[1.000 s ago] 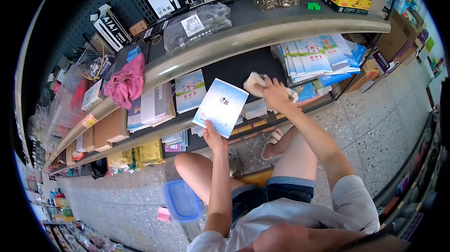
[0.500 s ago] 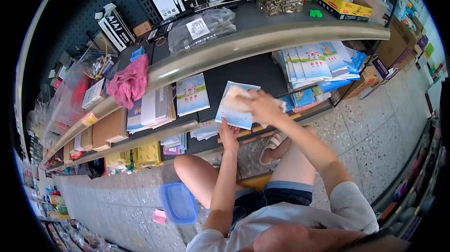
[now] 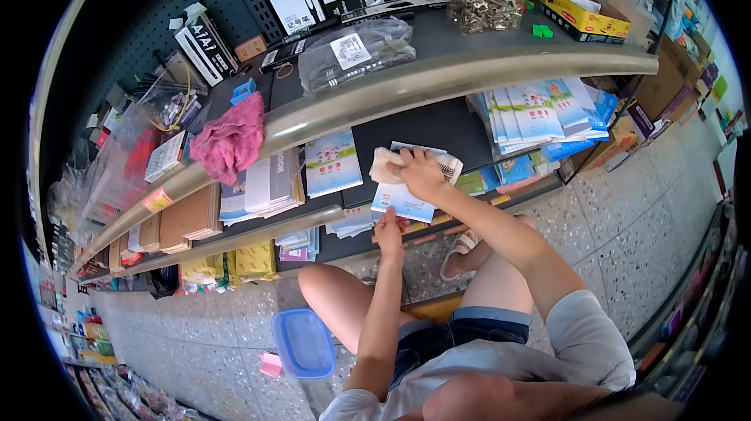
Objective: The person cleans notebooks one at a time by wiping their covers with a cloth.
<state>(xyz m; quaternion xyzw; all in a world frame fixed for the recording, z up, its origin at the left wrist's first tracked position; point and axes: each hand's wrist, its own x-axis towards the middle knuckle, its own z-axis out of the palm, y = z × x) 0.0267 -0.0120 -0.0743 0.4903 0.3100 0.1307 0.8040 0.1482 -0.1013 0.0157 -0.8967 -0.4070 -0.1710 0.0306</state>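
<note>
A light blue booklet [image 3: 404, 203] lies at the front of the dark middle shelf. My left hand [image 3: 389, 233] pinches its near edge, fingers closed. Over the booklet's far part, my right hand [image 3: 422, 174] grips a cream cloth [image 3: 383, 164] and presses it against the cover. One end of the cloth, with dark print, sticks out right of the hand; the cloth hides part of the booklet. To the left lies a similar booklet with a cartoon cover [image 3: 334, 163].
A stack of booklets [image 3: 526, 114] stands on the right, notebooks [image 3: 270, 186] on the left. The upper shelf's rail [image 3: 461, 77] juts out above, with a pink cloth [image 3: 229, 139] over it. A blue plastic basin [image 3: 305, 345] sits on the floor.
My right hand and the cream cloth have shifted across the booklet, uncovering more of its near part. My left hand still holds the near edge. The whole view has shifted slightly.
</note>
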